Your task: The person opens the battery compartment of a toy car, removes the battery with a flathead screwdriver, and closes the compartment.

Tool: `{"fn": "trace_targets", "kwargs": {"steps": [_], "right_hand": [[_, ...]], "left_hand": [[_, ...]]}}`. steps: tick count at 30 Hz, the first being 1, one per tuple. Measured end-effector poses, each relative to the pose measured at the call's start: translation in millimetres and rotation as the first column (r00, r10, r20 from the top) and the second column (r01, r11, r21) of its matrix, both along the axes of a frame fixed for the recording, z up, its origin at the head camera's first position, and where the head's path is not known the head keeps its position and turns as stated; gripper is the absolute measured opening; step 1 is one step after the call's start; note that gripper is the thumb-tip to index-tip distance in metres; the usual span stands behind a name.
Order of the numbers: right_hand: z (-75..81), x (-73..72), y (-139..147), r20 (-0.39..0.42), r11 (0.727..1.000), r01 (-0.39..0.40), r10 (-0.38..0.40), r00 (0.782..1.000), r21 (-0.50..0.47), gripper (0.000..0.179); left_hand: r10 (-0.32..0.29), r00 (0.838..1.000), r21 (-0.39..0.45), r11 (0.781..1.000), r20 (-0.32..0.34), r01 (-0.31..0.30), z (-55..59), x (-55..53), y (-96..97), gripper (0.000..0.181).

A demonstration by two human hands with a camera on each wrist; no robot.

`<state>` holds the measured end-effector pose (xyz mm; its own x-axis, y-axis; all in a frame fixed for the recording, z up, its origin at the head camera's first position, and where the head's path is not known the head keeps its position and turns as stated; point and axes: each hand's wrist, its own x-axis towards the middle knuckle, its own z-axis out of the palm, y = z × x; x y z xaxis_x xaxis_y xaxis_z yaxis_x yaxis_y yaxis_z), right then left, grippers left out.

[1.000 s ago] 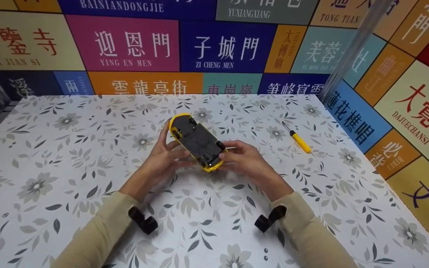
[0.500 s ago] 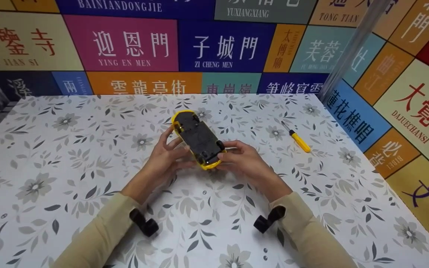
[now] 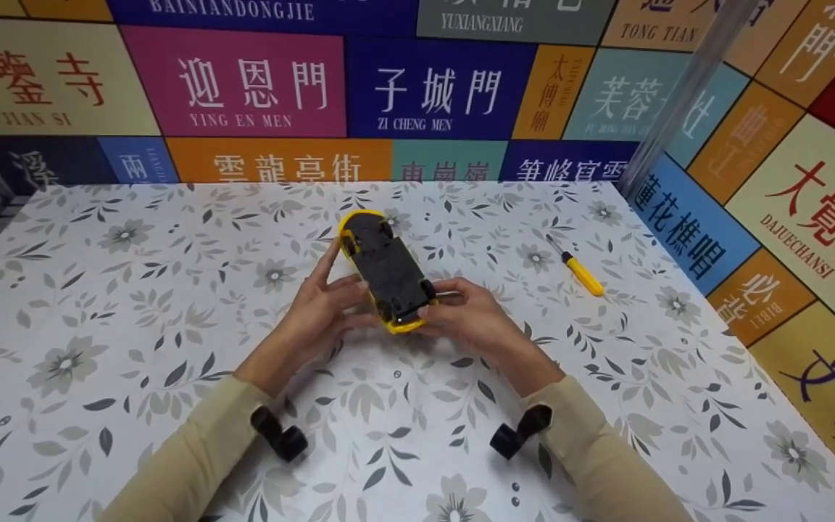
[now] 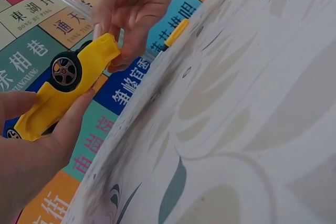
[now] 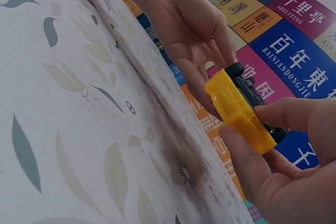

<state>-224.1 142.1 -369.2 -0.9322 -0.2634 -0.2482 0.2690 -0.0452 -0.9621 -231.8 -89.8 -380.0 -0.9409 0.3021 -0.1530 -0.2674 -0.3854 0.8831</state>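
A yellow toy car with a black underside is held above the table, its bottom and wheels facing the head camera. My left hand grips its left side, one finger stretched along the far end. At the near right corner my right hand pinches the car between thumb and fingers. The left wrist view shows the yellow body side-on with a black spoked wheel. In the right wrist view one yellow end of the car lies between the right thumb and fingers. Its top is hidden from the head camera.
A screwdriver with a yellow handle lies on the table to the right. White cloth with grey flowers and leaves covers the table. Colourful panels with lettering stand behind and to the right.
The toy car has turned slightly, its far end swinging right and away so it points more straight ahead. Both hands keep hold of it. The screwdriver lies where it was.
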Motion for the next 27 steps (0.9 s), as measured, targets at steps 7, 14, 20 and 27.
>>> {"fn": "trace_targets", "kwargs": {"steps": [7,14,20,27], "right_hand": [[5.2,2.0,-1,-0.014,0.996,-0.013,0.014,1.000,0.086,0.049],[16.0,2.2,3,-0.064,0.961,-0.015,0.034,0.997,0.275,0.052],[21.8,0.3,-1,-0.095,0.944,-0.007,0.041,0.995,0.329,0.055],[29.2,-8.3,-5,-0.154,0.931,0.002,0.058,0.986,0.365,0.056]], "left_hand": [[-0.009,0.999,-0.010,1.000,-0.043,0.009,-0.7,0.2,-1.0,0.099],[-0.028,0.999,-0.043,0.999,-0.025,0.027,0.6,0.4,2.1,0.096],[-0.026,1.000,-0.050,0.998,-0.008,0.025,0.6,-0.3,0.1,0.094],[-0.039,0.999,-0.052,0.998,0.000,0.039,-0.4,0.2,-1.0,0.091]]}}
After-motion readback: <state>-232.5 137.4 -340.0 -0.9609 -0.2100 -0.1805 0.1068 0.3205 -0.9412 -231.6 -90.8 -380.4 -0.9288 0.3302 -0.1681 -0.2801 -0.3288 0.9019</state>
